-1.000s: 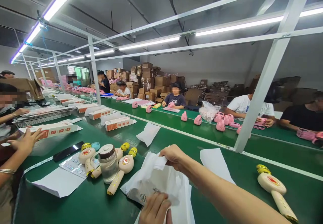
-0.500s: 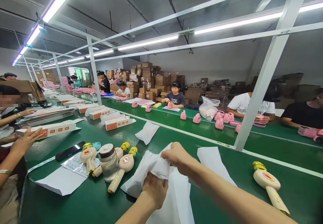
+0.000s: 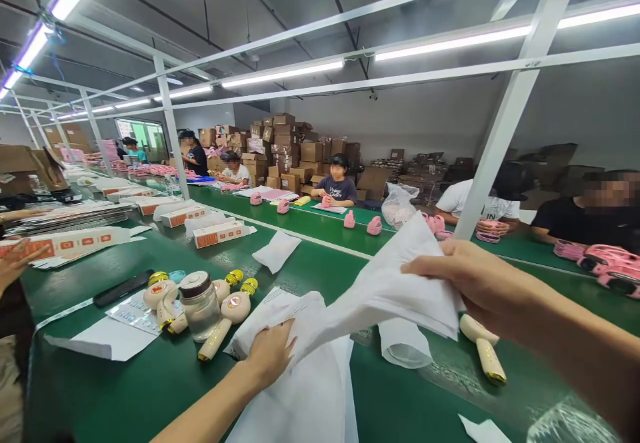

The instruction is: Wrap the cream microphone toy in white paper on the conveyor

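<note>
My right hand [image 3: 480,283] grips a white foam bag [image 3: 385,290] by its upper edge and holds it raised over the green belt. My left hand [image 3: 270,356] presses down on the stack of white foam bags [image 3: 300,403] in front of me, touching the lower end of the raised bag. A cream microphone with a gold tip [image 3: 483,350] lies on the belt under my right hand, partly hidden by it. To the left of the stack lie several cream microphones [image 3: 225,316] around a clear glass jar [image 3: 199,306].
A black phone [image 3: 123,288], a sticker sheet [image 3: 134,310] and white paper [image 3: 103,344] lie at the left. Orange-and-white boxes [image 3: 220,233] run along the belt. A white frame post [image 3: 505,116] stands ahead. Other people sit across with pink toys [image 3: 374,225]; a co-worker's hand [image 3: 17,260] is at far left.
My right hand has pulled one white bag up and to the right, off the stack. My left hand stays pressed on the stack. The view has turned slightly to the right.
</note>
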`<move>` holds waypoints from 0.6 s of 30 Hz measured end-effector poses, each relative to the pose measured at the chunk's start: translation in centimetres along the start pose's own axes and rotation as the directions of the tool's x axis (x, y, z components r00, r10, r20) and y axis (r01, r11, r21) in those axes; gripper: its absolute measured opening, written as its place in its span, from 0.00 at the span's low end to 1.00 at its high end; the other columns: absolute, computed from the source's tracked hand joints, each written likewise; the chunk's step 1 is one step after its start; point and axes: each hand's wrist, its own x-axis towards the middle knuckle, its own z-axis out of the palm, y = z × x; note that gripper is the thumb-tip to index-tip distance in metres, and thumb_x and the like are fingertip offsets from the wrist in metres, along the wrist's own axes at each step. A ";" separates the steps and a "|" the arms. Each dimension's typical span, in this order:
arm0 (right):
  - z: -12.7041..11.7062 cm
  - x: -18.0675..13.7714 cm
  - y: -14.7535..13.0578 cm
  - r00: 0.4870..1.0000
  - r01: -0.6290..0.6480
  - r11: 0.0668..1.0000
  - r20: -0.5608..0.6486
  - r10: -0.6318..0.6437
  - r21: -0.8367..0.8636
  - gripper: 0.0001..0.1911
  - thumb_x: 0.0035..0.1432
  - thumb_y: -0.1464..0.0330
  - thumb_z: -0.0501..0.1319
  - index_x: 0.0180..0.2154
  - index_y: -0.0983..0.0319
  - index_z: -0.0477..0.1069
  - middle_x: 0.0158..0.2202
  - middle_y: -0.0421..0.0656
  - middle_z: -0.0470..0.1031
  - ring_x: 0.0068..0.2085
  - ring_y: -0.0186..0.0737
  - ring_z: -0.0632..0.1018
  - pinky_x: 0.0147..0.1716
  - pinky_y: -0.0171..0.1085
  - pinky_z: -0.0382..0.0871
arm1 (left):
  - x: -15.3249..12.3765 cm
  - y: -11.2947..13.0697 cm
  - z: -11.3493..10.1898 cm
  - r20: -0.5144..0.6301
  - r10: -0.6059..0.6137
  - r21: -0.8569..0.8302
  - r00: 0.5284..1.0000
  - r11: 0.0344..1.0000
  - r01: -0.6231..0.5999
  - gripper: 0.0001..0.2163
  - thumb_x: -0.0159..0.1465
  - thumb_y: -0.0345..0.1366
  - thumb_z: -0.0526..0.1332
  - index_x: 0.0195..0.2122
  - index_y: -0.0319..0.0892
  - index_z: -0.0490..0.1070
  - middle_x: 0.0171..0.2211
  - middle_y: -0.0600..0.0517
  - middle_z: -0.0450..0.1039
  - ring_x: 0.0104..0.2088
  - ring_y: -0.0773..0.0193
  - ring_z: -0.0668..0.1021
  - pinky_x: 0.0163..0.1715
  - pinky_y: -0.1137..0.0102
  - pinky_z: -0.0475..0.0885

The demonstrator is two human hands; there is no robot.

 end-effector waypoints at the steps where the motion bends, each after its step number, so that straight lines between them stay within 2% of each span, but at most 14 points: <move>1: -0.4 -0.6 0.8 1.000 -0.024 0.999 0.017 0.024 0.029 0.13 0.39 0.63 0.71 0.24 0.65 0.74 0.24 0.43 0.73 0.24 0.34 0.72 0.20 0.29 0.61 | -0.3 0.2 -0.4 0.023 -0.021 0.002 1.000 1.000 0.021 0.18 0.70 0.39 0.60 0.59 0.37 0.71 0.57 0.38 0.77 0.58 0.43 0.78 0.60 0.42 0.72; 4: -0.8 -2.7 3.1 0.989 -0.145 0.988 0.014 0.144 0.058 0.15 0.38 0.61 0.72 0.23 0.64 0.72 0.23 0.41 0.72 0.23 0.32 0.70 0.19 0.29 0.60 | -0.8 0.5 -1.9 0.091 -0.059 -0.029 0.994 0.998 0.062 0.23 0.67 0.39 0.61 0.58 0.28 0.71 0.55 0.28 0.76 0.59 0.32 0.76 0.60 0.35 0.68; 6: -0.4 -4.0 4.6 0.965 -0.251 0.966 -0.063 0.254 0.059 0.17 0.35 0.60 0.73 0.23 0.61 0.70 0.22 0.38 0.69 0.22 0.31 0.67 0.18 0.29 0.58 | -1.3 0.8 -3.2 0.144 -0.022 -0.130 0.989 0.991 0.041 0.21 0.64 0.37 0.61 0.55 0.27 0.73 0.58 0.25 0.74 0.63 0.32 0.73 0.64 0.36 0.63; 8: 0.6 -4.9 6.0 0.927 -0.347 0.935 -0.126 0.354 0.078 0.17 0.34 0.62 0.73 0.24 0.59 0.68 0.22 0.35 0.66 0.23 0.31 0.66 0.18 0.30 0.58 | -2.7 1.6 -4.3 0.226 0.083 -0.296 0.971 0.955 -0.013 0.21 0.65 0.42 0.60 0.57 0.38 0.74 0.65 0.35 0.70 0.66 0.42 0.71 0.68 0.46 0.62; 10: 2.1 -5.1 7.1 0.921 -0.374 0.921 -0.070 0.383 0.107 0.14 0.37 0.65 0.71 0.23 0.59 0.66 0.21 0.34 0.63 0.23 0.30 0.64 0.18 0.29 0.57 | -5.0 3.1 -4.8 0.296 0.216 -0.524 0.931 0.851 -0.030 0.26 0.66 0.54 0.58 0.64 0.55 0.67 0.69 0.52 0.67 0.65 0.54 0.73 0.66 0.58 0.69; 11: 2.8 -4.8 7.5 0.930 -0.364 0.923 -0.015 0.368 0.122 0.11 0.39 0.67 0.68 0.22 0.60 0.65 0.21 0.34 0.61 0.22 0.29 0.63 0.18 0.28 0.56 | -6.3 4.0 -4.6 0.313 0.302 -0.647 0.901 0.762 -0.031 0.32 0.64 0.57 0.59 0.69 0.58 0.60 0.70 0.55 0.65 0.67 0.55 0.71 0.65 0.60 0.70; 12: 3.6 -4.5 7.8 0.936 -0.350 0.926 0.026 0.350 0.140 0.09 0.41 0.70 0.66 0.21 0.61 0.65 0.20 0.34 0.59 0.22 0.27 0.62 0.18 0.27 0.55 | -7.6 4.9 -4.2 0.263 0.257 -0.767 0.930 0.640 0.040 0.32 0.65 0.58 0.59 0.69 0.59 0.60 0.67 0.54 0.69 0.66 0.54 0.72 0.64 0.59 0.70; 14: 4.8 -3.4 7.9 0.941 -0.337 0.925 0.054 0.333 0.174 0.06 0.44 0.74 0.62 0.20 0.63 0.66 0.21 0.35 0.61 0.22 0.26 0.63 0.19 0.26 0.56 | -9.6 6.5 -3.0 0.261 0.197 -0.807 0.945 0.582 0.102 0.31 0.65 0.57 0.61 0.68 0.57 0.63 0.59 0.51 0.78 0.58 0.50 0.78 0.59 0.58 0.73; 15: 5.1 -2.8 7.9 0.941 -0.339 0.923 0.066 0.332 0.183 0.05 0.47 0.74 0.62 0.22 0.64 0.68 0.22 0.37 0.64 0.22 0.27 0.65 0.20 0.26 0.59 | -10.1 7.0 -2.2 0.259 0.155 -0.814 0.953 0.566 0.129 0.28 0.65 0.56 0.62 0.64 0.55 0.69 0.53 0.49 0.81 0.53 0.48 0.80 0.56 0.58 0.74; 16: 5.3 -2.2 7.8 0.937 -0.348 0.918 0.098 0.335 0.191 0.05 0.52 0.72 0.63 0.25 0.65 0.70 0.24 0.39 0.68 0.23 0.29 0.68 0.22 0.27 0.63 | -10.2 7.4 -1.5 0.268 0.138 -0.820 0.954 0.552 0.151 0.25 0.65 0.57 0.63 0.58 0.51 0.74 0.48 0.48 0.82 0.48 0.48 0.81 0.51 0.60 0.74; 18: 5.0 -0.8 8.1 0.942 -0.323 0.924 0.167 0.293 0.204 0.16 0.63 0.57 0.63 0.35 0.66 0.74 0.33 0.45 0.76 0.29 0.36 0.76 0.27 0.33 0.72 | -9.4 7.2 -0.4 0.295 0.106 -0.869 0.950 0.444 0.220 0.23 0.63 0.58 0.64 0.47 0.44 0.79 0.42 0.47 0.83 0.44 0.49 0.81 0.46 0.61 0.75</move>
